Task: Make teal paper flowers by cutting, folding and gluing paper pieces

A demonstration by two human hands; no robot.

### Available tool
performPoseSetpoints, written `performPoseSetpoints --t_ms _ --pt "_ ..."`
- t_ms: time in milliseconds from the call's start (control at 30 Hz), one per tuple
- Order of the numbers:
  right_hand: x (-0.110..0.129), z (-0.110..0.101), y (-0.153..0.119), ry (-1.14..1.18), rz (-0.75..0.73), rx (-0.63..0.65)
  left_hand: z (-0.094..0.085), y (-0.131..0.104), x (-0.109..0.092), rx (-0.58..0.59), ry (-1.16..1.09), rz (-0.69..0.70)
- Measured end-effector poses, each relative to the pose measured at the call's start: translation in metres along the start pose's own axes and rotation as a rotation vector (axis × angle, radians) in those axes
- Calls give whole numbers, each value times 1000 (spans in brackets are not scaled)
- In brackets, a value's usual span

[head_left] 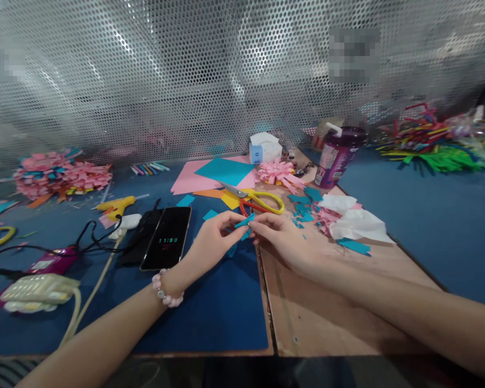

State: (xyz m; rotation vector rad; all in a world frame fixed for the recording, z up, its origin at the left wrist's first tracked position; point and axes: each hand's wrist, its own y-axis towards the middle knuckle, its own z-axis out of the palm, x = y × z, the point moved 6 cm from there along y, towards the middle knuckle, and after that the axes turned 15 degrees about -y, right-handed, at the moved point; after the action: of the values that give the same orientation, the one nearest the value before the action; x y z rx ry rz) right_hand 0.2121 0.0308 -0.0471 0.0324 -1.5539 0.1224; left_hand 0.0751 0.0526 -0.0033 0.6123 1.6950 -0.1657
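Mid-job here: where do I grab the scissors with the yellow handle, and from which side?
The scissors are probably best taken by the yellow handle, with the right hand coming from the near right. That loop juts out rightward, while the blades point away toward the far left. The right hand lies close, though it is pinching a blue paper piece.

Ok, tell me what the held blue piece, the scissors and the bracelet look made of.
Blue piece: likely paper; matte, thin.
Scissors: probably metal blades, grey and gleaming; smooth yellow handle, likely plastic.
Bracelet: glossy pink beads, stone or plastic unclear.
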Motion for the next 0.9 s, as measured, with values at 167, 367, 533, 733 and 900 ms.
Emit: performPoseSetpoints --t_ms 167,367,533,733,900 --pt "3 -1 -1 15 -25 -22 0 0 -2 -7 12 -5" --pt "2 -1 0 12 -9 -21 0 0 -1 -4 16 -3" --pt "3 -1 -1 28 -20 -27 0 0 -1 -14 15 -4" --pt "5 -1 -1 20 -33 -29 0 0 -2 -20 0 -30" --pt "2 -1 0 22 -22 -25 -1 0 -2 -52 -22 -66"
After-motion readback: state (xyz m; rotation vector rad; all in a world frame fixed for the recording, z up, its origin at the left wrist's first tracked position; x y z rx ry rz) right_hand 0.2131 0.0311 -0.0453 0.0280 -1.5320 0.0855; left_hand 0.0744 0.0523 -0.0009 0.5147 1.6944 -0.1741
